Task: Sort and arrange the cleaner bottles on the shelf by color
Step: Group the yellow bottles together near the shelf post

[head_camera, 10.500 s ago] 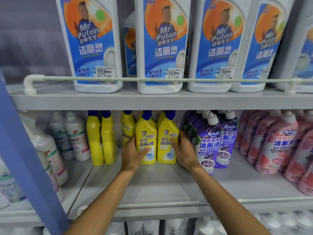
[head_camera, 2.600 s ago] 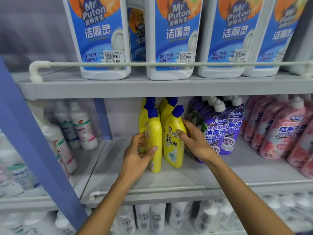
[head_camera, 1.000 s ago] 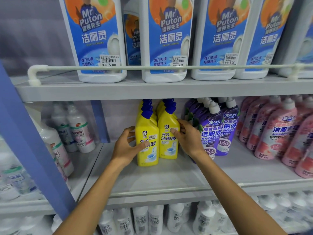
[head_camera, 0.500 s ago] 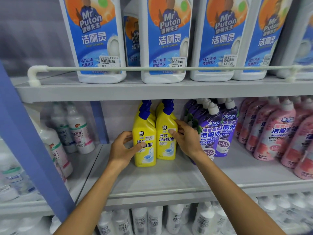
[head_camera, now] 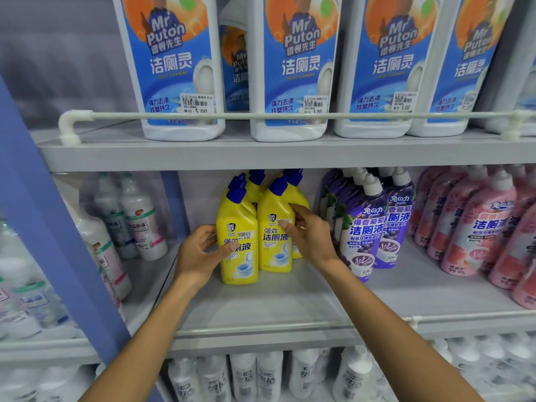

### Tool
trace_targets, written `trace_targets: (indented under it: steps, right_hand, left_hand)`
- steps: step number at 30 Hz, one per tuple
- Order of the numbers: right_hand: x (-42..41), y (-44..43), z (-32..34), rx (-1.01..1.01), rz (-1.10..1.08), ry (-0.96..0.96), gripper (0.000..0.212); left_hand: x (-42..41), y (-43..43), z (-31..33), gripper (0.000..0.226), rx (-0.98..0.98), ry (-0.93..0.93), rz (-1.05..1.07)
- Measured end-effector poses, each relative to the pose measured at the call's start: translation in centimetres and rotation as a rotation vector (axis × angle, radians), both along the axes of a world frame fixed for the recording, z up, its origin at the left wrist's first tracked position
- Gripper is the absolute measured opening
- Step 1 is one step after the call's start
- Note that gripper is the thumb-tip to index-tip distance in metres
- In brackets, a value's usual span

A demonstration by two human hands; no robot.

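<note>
Several yellow cleaner bottles with blue caps stand bunched in two short rows on the middle shelf (head_camera: pixel 261 303). My left hand (head_camera: pixel 200 253) wraps the left side of the front-left yellow bottle (head_camera: pixel 239 242), thumb across its label. My right hand (head_camera: pixel 310 236) grips the right side of the front-right yellow bottle (head_camera: pixel 274 230). Both bottles stand upright on the shelf. Purple bottles (head_camera: pixel 367 224) stand just right of my right hand, pink bottles (head_camera: pixel 478 224) further right.
Large white bottles with blue labels (head_camera: pixel 290 68) fill the upper shelf behind a rail (head_camera: pixel 261 115). White bottles (head_camera: pixel 139 224) stand left, beyond a blue upright post (head_camera: pixel 58 256). More white bottles (head_camera: pixel 255 375) fill the shelf below. A low rail (head_camera: pixel 290 329) edges the middle shelf.
The scattered yellow bottles have been gathered into a tight group beside the purple ones. Over the last second both hands and the two front bottles shifted slightly left; the grips stay the same.
</note>
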State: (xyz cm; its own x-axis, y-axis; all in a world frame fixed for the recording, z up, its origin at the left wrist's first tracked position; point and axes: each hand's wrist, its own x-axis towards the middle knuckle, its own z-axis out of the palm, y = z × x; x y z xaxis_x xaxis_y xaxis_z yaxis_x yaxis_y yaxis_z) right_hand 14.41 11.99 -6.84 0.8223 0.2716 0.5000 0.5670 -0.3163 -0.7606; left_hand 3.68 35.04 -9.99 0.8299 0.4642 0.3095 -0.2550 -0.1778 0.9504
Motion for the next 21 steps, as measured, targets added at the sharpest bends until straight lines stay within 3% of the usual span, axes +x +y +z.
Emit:
trace_targets:
  steps: [13, 16, 18, 21]
  right_hand:
    - [0.0, 1.7, 0.0, -0.008, 0.072, -0.004, 0.048]
    - [0.1, 1.4, 0.2, -0.028, 0.088, 0.003, 0.045]
    - [0.4, 0.9, 0.6, -0.024, 0.085, -0.021, 0.037]
    - [1.2, -0.2, 1.8, 0.141, -0.039, -0.081, 0.024]
  left_hand:
    - [-1.3, 1.1, 0.6, 0.044, -0.020, 0.004, 0.023]
    - [-1.5, 0.6, 1.8, 0.036, -0.065, -0.011, 0.038]
    - [-1.3, 0.6, 3.0, 0.017, -0.079, -0.031, 0.084]
    - [-0.4, 0.7, 5.5, 0.013, -0.061, -0.093, 0.119]
